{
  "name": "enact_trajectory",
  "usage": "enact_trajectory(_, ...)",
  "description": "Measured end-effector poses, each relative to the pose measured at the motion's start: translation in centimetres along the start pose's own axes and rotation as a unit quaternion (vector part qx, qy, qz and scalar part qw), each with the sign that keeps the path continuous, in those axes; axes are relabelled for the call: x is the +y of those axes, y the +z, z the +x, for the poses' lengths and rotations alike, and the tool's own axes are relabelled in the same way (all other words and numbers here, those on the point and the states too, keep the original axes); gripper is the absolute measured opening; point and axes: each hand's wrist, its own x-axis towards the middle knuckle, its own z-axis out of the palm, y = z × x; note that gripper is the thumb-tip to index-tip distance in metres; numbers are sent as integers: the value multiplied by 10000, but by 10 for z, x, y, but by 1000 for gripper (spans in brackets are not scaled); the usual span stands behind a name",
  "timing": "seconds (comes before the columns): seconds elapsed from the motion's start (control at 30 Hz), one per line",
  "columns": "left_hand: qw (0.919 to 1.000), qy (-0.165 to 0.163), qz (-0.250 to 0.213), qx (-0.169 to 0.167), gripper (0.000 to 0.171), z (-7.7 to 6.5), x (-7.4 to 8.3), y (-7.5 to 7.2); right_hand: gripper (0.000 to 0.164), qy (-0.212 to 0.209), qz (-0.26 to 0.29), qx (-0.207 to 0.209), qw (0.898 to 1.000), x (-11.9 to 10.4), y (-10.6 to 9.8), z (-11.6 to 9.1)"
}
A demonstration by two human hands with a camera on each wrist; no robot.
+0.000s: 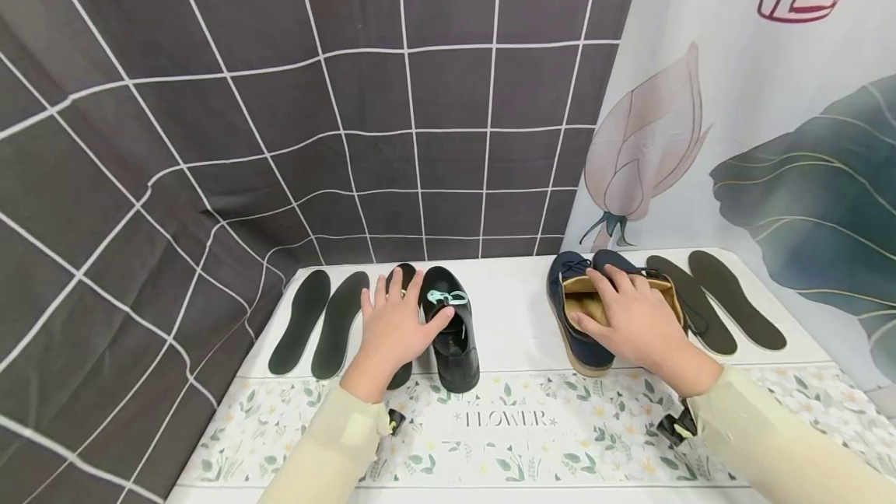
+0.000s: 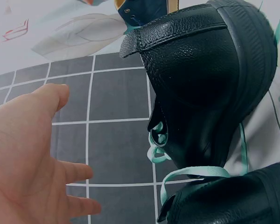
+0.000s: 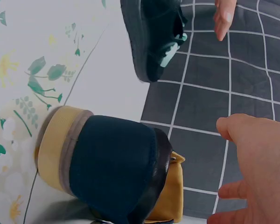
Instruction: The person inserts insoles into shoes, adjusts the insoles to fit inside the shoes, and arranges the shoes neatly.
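Observation:
My left hand [image 1: 393, 337] hovers with spread fingers over a pair of black leather shoes. It partly covers the left black shoe [image 1: 400, 376]; the right black shoe [image 1: 458, 368], with mint-green laces, stands beside its thumb. In the left wrist view a gap shows between the hand [image 2: 23, 154] and the black shoe's heel [image 2: 191, 60]. Over the navy ankle shoes, fingers loosely bent, is my right hand [image 1: 637, 321]. It hides much of the right navy shoe, while the left navy shoe [image 1: 586, 348] shows its tan lining. The right wrist view shows the hand [image 3: 263, 168] apart from the navy shoe [image 3: 112, 163].
Two dark insole shapes [image 1: 301, 325] lie left of the black shoes, and two more [image 1: 735, 298] lie right of the navy pair. The white mat [image 1: 511, 317] has a flowered band marked FLOWER. A dark gridded cloth [image 1: 448, 162] and a floral curtain [image 1: 651, 138] stand behind.

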Motion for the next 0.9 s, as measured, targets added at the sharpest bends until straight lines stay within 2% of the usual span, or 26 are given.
enact_trajectory(0.17, 9996, 186, -189, 91, 88, -1, -3, 0, 74, -23, -121, 38, 9999, 1, 1, -5)
enact_trajectory(0.33, 9985, 442, -317, 75, 85, -4, -6, 3, 73, 46, 5, -432, 9991, 1, 1, -11)
enact_trajectory(0.47, 9966, 560, -593, 120, 82, -7, -5, 4, 75, 242, 178, -786, 9965, -1, 3, -15)
enact_trajectory(0.63, 9956, 580, -732, 128, 79, -10, -3, 5, 76, 362, 199, -911, 9950, -3, 9, -18)
enact_trajectory(0.9, 9949, 523, -854, 110, 75, -13, -3, 9, 67, 390, 299, -1135, 9923, 0, 25, -24)
